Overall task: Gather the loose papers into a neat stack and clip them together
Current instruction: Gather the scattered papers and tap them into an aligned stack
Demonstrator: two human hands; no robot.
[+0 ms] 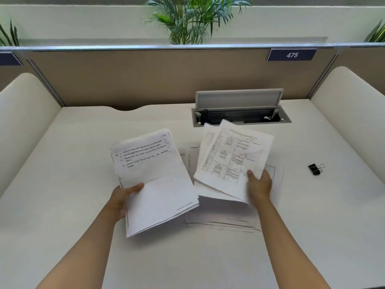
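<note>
My left hand (123, 200) grips the left edge of a bundle of printed sheets (154, 180), held tilted above the white desk (73, 163). My right hand (259, 185) pinches a second, fanned bundle of sheets with tables (231, 159), lifted a little to the right of the first. More loose papers (225, 220) lie flat on the desk under and between both bundles. A black binder clip (315, 169) rests on the desk to the right, apart from both hands.
An open cable hatch (239, 110) with a raised lid sits in the desk behind the papers. Cream side dividers (25, 122) flank the desk, and a brown back panel (145, 78) carries a sign reading 475. Plants stand beyond the panel.
</note>
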